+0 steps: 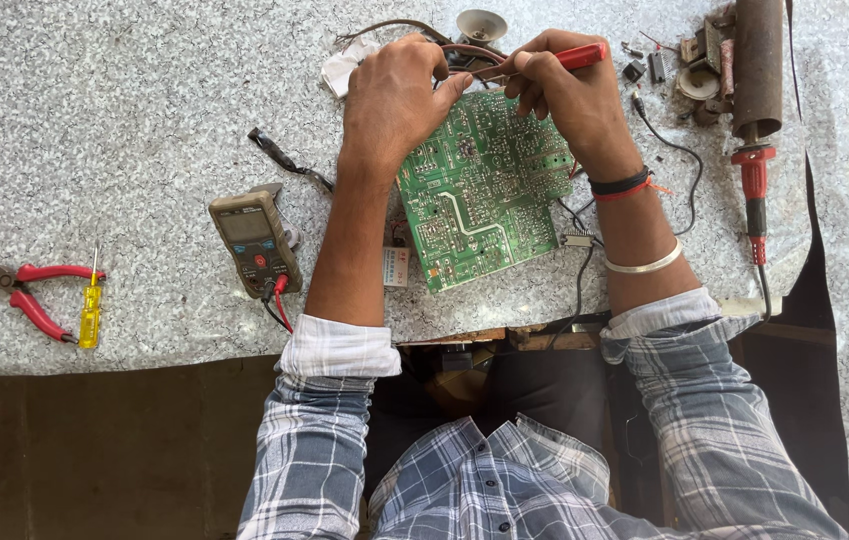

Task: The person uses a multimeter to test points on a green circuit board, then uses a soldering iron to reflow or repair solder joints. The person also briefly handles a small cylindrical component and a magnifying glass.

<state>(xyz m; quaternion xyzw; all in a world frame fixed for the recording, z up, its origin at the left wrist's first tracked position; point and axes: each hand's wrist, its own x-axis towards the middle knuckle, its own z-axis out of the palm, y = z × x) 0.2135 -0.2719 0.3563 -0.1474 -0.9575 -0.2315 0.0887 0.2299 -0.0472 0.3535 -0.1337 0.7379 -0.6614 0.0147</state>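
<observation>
A green circuit board [479, 195] lies solder side up on the speckled grey worktop [114, 110], tilted a little. My left hand [394, 95] rests on the board's far left corner with its fingers curled over the edge and over some wires. My right hand [559, 95] holds a red-handled probe [581, 56], its tip pointing left toward the board's far edge near my left fingers. A black and red band and a metal bangle circle my right wrist.
A grey multimeter [256, 243] with red and black leads lies left of my left forearm. Red-handled pliers [32, 295] and a yellow screwdriver [90, 312] sit at the far left. At right lie a red-handled soldering iron [753, 190], a rusty brown cylinder [758, 65] and small parts.
</observation>
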